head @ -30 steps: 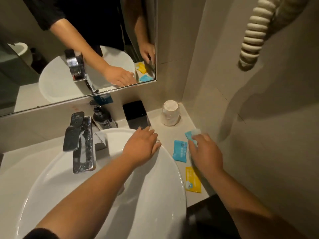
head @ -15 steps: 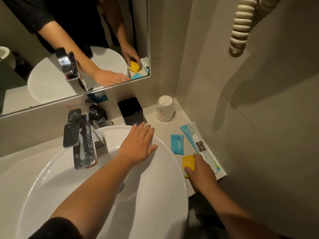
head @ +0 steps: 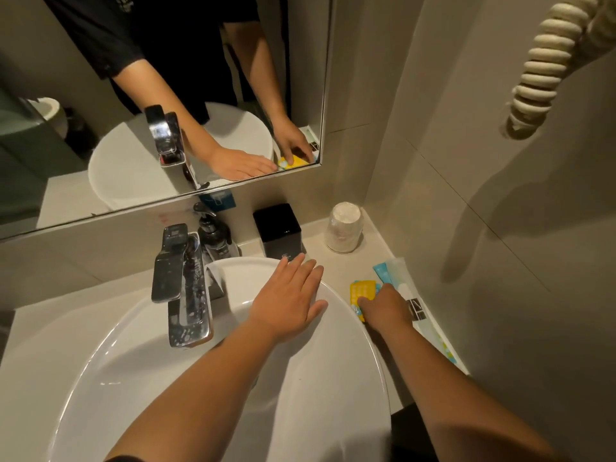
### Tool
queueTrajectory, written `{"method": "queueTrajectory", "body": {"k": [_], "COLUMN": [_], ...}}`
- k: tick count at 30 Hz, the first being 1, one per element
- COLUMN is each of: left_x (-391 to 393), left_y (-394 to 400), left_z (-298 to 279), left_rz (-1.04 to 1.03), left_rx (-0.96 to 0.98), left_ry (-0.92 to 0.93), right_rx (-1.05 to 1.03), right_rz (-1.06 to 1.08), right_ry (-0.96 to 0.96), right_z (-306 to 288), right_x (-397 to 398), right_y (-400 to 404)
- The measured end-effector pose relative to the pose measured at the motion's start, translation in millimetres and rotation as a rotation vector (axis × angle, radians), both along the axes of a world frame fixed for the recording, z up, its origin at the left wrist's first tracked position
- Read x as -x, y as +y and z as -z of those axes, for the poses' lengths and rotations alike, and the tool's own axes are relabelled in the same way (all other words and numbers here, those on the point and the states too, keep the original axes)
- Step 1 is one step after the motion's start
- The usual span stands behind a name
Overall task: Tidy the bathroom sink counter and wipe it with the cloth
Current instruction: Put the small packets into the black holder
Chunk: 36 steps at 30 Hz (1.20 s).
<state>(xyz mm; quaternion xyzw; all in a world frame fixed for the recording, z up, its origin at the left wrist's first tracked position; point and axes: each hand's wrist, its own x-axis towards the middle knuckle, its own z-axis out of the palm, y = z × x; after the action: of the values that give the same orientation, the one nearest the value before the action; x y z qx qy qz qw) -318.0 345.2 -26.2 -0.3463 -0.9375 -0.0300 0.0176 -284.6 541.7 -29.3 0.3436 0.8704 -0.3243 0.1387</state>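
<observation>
My left hand (head: 286, 298) lies flat on the back right rim of the white sink basin (head: 361, 348), fingers apart and holding nothing. My right hand (head: 386, 308) is on the counter (head: 320, 258) to the right of the basin, its fingers gripping a yellow packet (head: 361, 290). The yellow packet lies over a small blue packet (head: 377, 286), of which only an edge shows. A long white and blue sachet (head: 396, 271) lies along the right wall, partly under my hand. No cloth is in view.
At the back of the counter stand a black box (head: 278, 228), a wrapped cup (head: 345, 228) and a dark soap dispenser (head: 215, 235). A chrome faucet (head: 183, 285) overhangs the basin. The mirror (head: 100, 78) is behind, and a coiled cord (head: 546, 61) hangs on the right wall.
My right hand let go of the long sachet by the wall, took the yellow packet from nearer the counter's front, and moved it back onto the small blue packet. The left hand stayed on the rim.
</observation>
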Motion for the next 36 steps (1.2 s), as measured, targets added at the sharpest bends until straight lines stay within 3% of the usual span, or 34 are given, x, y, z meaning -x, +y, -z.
{"method": "queueTrajectory", "body": {"k": [3,10,16,22,36], "left_x": [-0.3,-1.5,2.8,2.6,3.8], "left_y": [0.1,0.2,-0.3,-0.3,0.2], "left_z": [0.1,-1.8,3.1,10.8,21.8], "left_rz": [-0.009,-0.012,0.014,0.014,-0.007], "left_rx": [0.000,-0.004,-0.013,-0.043,-0.053], "left_ry": [-0.008,-0.022,0.032,0.037,0.074], "right_rx": [0.171,0.456,0.720,0.595,0.054], "right_rz": [0.039,0.082,-0.205,-0.448,-0.590], "right_ry": [0.034,0.309,0.516,0.470,0.483], "right_z": [-1.4,-49.9,-111.3,-103.0,-43.1], "right_x": [5.9,16.3,67.8,125.2,151.7], "right_y": [3.5,18.7,-23.8,-77.8,-99.4]}}
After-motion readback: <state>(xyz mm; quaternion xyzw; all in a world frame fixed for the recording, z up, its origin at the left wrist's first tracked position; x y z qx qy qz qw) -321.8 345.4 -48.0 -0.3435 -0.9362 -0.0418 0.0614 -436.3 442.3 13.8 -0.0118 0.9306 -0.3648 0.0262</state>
